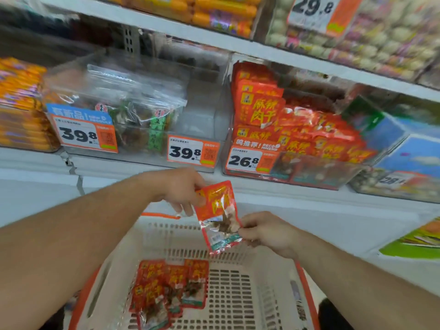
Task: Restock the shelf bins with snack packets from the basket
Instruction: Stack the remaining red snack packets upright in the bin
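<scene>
A red snack packet [217, 215] is held upright in mid-air above the far rim of the basket [164, 236], below the front edge of the shelf [114, 167]. Its top corner is pinched by the left hand [182, 186], fingers curled round the edge; its lower right edge is pinched by the right hand [264, 231], fingertips closed on the foil. Open room is seen btwn packet and shelf lip, and to the right over the white ledge.

The packet is glossy red w/ large yellow characters on top, a clear window showing brown meat pieces lower down, and a teal strip at the bottom seal. Print is too blurred to be read fully.

More packets [170, 289] of the same kind are heaped in the basket's left half, on a cream slotted floor w/ orange rim; the right half is bare mesh.

On the shelf, a clear bin [292, 172] at right is filled w/ matching red packets, tagged 26.8 [244, 160]. The middle clear bin [207, 110] is tagged 39.8 [185, 152] and looks nearly bare. The left bin [71, 75] holds clear bags, also tagged 39.8 [77, 134]. A 29.8 sign [312, 8] is seen on the shelf above.
</scene>
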`<control>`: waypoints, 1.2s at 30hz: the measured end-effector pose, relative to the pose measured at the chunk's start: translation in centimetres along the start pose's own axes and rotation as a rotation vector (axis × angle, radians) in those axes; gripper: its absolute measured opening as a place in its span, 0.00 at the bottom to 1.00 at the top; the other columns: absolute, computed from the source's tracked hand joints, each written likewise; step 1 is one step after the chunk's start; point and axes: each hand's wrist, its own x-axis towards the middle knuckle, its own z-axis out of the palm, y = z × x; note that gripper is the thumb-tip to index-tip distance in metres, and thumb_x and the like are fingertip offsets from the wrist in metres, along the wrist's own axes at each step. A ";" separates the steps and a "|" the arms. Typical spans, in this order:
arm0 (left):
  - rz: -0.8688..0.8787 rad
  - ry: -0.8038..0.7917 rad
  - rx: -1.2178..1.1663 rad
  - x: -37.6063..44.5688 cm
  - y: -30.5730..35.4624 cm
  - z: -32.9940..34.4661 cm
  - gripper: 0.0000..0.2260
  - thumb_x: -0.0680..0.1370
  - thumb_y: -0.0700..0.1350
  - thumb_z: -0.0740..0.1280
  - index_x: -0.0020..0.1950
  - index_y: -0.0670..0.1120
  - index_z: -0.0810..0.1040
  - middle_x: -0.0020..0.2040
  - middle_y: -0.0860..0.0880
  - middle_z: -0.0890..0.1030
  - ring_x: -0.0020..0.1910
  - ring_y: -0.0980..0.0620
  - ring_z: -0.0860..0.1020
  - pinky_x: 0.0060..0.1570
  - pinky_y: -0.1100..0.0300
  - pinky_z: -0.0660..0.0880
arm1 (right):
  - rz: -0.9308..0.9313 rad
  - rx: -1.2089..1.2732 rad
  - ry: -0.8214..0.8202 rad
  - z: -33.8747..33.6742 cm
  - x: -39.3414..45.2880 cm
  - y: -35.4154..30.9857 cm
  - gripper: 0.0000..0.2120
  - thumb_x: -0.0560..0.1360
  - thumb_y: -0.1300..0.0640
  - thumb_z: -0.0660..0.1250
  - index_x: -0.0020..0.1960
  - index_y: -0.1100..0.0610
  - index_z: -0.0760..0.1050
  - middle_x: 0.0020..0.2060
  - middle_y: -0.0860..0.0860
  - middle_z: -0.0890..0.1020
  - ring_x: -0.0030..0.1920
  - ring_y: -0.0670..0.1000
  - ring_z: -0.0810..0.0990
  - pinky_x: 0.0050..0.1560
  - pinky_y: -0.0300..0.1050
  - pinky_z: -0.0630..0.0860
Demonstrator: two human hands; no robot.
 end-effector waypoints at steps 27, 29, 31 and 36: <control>0.552 0.895 0.454 2.4 4.7 0.2 0.26 0.68 0.49 0.65 0.67 0.55 0.76 0.71 0.54 0.72 0.68 0.51 0.63 0.60 0.43 0.64 | -0.815 0.214 0.933 -9.3 -8.1 -13.9 0.11 0.75 0.62 0.71 0.38 0.49 0.79 0.25 0.38 0.79 0.29 0.37 0.77 0.34 0.34 0.75; 0.610 0.950 0.468 2.8 4.2 0.3 0.22 0.65 0.45 0.68 0.59 0.53 0.80 0.65 0.52 0.77 0.62 0.50 0.66 0.51 0.47 0.67 | -0.825 0.186 0.915 -9.2 -7.9 -14.6 0.11 0.75 0.62 0.71 0.37 0.48 0.79 0.25 0.39 0.80 0.29 0.37 0.77 0.36 0.35 0.74; 0.631 0.956 0.485 3.0 4.0 0.5 0.20 0.65 0.43 0.68 0.56 0.53 0.82 0.64 0.52 0.78 0.61 0.50 0.67 0.49 0.50 0.65 | -0.839 0.166 0.879 -9.1 -7.3 -15.2 0.11 0.75 0.62 0.71 0.37 0.49 0.79 0.25 0.39 0.80 0.29 0.37 0.77 0.35 0.32 0.73; 0.625 0.972 0.500 3.2 3.7 0.9 0.18 0.64 0.43 0.68 0.53 0.53 0.82 0.64 0.52 0.77 0.60 0.49 0.68 0.49 0.51 0.64 | -0.798 0.118 0.797 -7.8 -5.4 -16.1 0.09 0.75 0.59 0.71 0.38 0.49 0.81 0.27 0.42 0.81 0.31 0.42 0.78 0.36 0.34 0.75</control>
